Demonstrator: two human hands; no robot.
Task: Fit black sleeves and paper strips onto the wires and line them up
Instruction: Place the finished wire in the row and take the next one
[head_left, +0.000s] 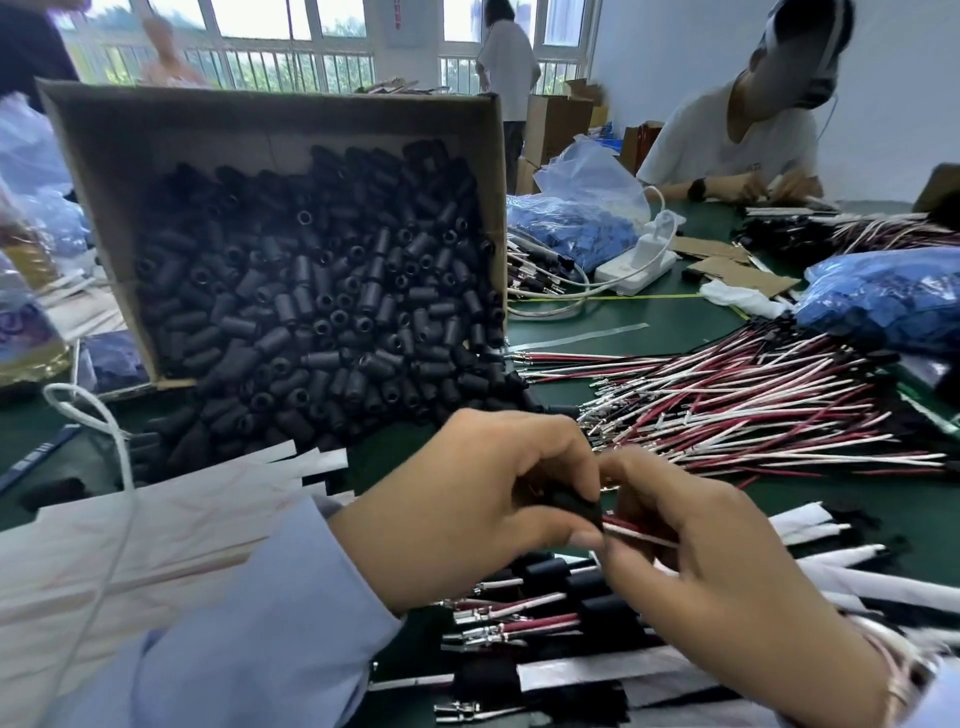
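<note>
Gripping a black sleeve (571, 505) between thumb and curled fingers, the left hand (467, 499) is touching the right hand (727, 566) just above the green table (649, 312). The right hand is pinching a red and white wire pair (641, 535), its end lying right at the sleeve by the left thumb. Beneath both hands, sleeved wires (524, 613) are lying side by side, some wrapped in paper. A tilted cardboard box (270, 124) is spilling loose sleeves (322, 301) behind the left hand, paper strips (197, 514) are lying to its left, and a heap of bare wires (727, 405) is sitting on the right
</note>
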